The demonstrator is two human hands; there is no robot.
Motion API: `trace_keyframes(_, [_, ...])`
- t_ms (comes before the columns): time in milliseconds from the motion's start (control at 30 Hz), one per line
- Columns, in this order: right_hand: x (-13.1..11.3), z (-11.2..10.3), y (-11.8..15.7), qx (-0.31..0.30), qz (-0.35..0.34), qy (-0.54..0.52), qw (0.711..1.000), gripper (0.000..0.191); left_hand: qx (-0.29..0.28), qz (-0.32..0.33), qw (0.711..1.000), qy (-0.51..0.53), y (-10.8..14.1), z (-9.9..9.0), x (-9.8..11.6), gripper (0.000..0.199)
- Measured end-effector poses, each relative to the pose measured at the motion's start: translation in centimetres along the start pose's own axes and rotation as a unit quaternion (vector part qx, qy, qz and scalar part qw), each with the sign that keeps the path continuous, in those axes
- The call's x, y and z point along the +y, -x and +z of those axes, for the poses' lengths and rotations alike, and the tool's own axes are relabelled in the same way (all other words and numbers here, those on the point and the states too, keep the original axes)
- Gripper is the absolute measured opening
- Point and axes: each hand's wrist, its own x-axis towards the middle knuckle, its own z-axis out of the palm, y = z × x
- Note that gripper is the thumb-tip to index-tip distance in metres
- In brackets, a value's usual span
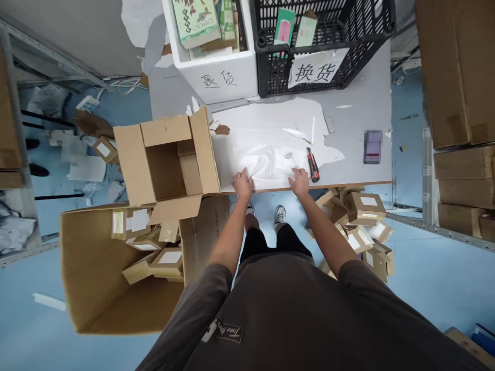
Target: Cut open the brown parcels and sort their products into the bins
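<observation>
A wrinkled white plastic bag [268, 162] lies flat on the near part of the table, partly over a torn white sheet [266, 113]. My left hand [243, 184] is at the bag's near left corner, fingers bent onto the plastic. At its near right side, my right hand [299, 182] grips the bag in the same way. The fingertips are small in view, so the exact grip is hard to see. Just right of my right hand lies a red and black box cutter [313, 165]. An open cardboard box [166, 159] stands left of my left hand.
A white foam bin [220, 80] with packets and a black plastic crate [320, 67] stand at the back. A purple pixelated object [373, 147] lies at the right. Below left is a large carton [93, 268] holding small boxes; more small boxes [363, 211] lie under the table's right side.
</observation>
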Motion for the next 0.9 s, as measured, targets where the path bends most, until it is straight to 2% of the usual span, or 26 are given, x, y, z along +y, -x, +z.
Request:
trace_keyframes(133, [-2.7, -2.2, 0.4, -0.011, 0.008, -0.029, 0.999, 0.031, -0.045, 0.032, 0.996, 0.076, 1.6, -0.7, 1.3, 0.038])
trace_keyframes(233, [-6.9, -5.1, 1.3, -0.007, -0.056, -0.16, 0.985, 0.025, -0.031, 0.08, 0.975, 0.203, 4.0, -2.8, 3.5, 0.027])
trace_keyframes(300, [-10.8, -6.9, 2.5, -0.048, -0.105, -0.277, 0.954, 0.036, -0.029, 0.132, 0.956, 0.261, 6.0, -5.2, 5.3, 0.023])
trace_keyframes(367, [-15.5, -8.2, 3.8, -0.095, -0.125, -0.367, 0.917, 0.047, -0.041, 0.205, 0.936, 0.282, 7.9, -8.4, 6.9, 0.023])
trace_keyframes(400, [-17.9, -8.6, 4.4, -0.104, -0.127, -0.393, 0.905, 0.05, -0.046, 0.245, 0.927, 0.281, 8.7, -10.3, 7.4, 0.024])
trace_keyframes(467, [-22.9, -9.0, 5.0, -0.077, -0.132, -0.41, 0.899, 0.05, -0.048, 0.322, 0.905, 0.274, 9.9, -14.7, 7.3, 0.033])
trace_keyframes(533, [-27.7, -8.4, 4.9, -0.026, -0.159, -0.397, 0.903, 0.042, -0.043, 0.371, 0.886, 0.275, 10.4, -19.5, 5.6, 0.047])
trace_keyframes(567, [-30.0, -7.8, 4.7, -0.007, -0.179, -0.386, 0.905, 0.038, -0.029, 0.375, 0.883, 0.282, 10.5, -21.9, 4.1, 0.049])
trace_keyframes(633, [-34.4, -5.7, 4.2, -0.008, -0.218, -0.357, 0.908, 0.032, 0.056, 0.334, 0.893, 0.295, 10.2, -26.3, 0.1, 0.046])
trace_keyframes(700, [-38.3, -2.6, 3.9, -0.049, -0.247, -0.306, 0.918, 0.028, 0.145, 0.26, 0.918, 0.262, 9.7, -29.7, -4.4, 0.042])
trace_keyframes(733, [-39.9, -0.9, 3.9, -0.077, -0.258, -0.266, 0.926, 0.027, 0.161, 0.23, 0.931, 0.234, 9.3, -30.9, -6.7, 0.043])
trace_keyframes(800, [-42.3, 2.3, 4.3, -0.137, -0.271, -0.152, 0.941, 0.033, 0.156, 0.181, 0.954, 0.178, 8.7, -32.4, -10.9, 0.048])
trace_keyframes(900, [-43.3, 5.4, 5.5, -0.189, -0.283, 0.028, 0.94, 0.072, 0.091, 0.154, 0.981, 0.077, 7.6, -32.3, -15.2, 0.064])
